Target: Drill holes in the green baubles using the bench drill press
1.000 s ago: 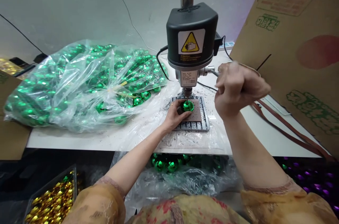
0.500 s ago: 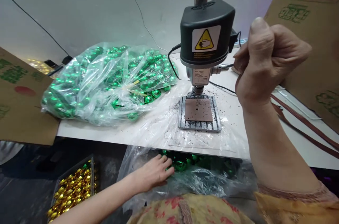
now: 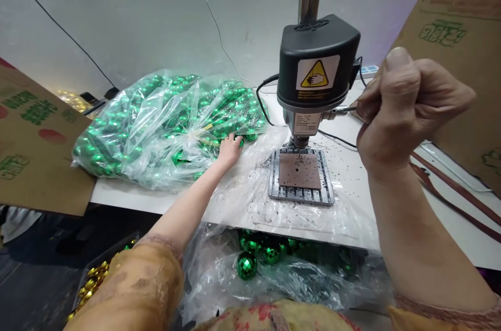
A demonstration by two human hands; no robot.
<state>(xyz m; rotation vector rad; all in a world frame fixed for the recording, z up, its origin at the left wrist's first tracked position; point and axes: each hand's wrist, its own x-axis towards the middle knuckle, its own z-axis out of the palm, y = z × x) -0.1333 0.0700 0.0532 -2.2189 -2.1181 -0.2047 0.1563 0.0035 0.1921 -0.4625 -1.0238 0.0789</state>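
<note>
Perhaps tugging could tear the bag (image 3: 152, 130) beneath our left fingers (image 3: 228, 142), pinch unclear; our right hand (image 3: 405, 104) clasps the lever (image 3: 345, 110).

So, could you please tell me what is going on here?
The person's right hand holds the lever of a drill, while the left hand is at a clear bag of shiny green balls. Under the drill, a brown board with a hole lies on the metal base. More green balls sit below the white table.
</note>
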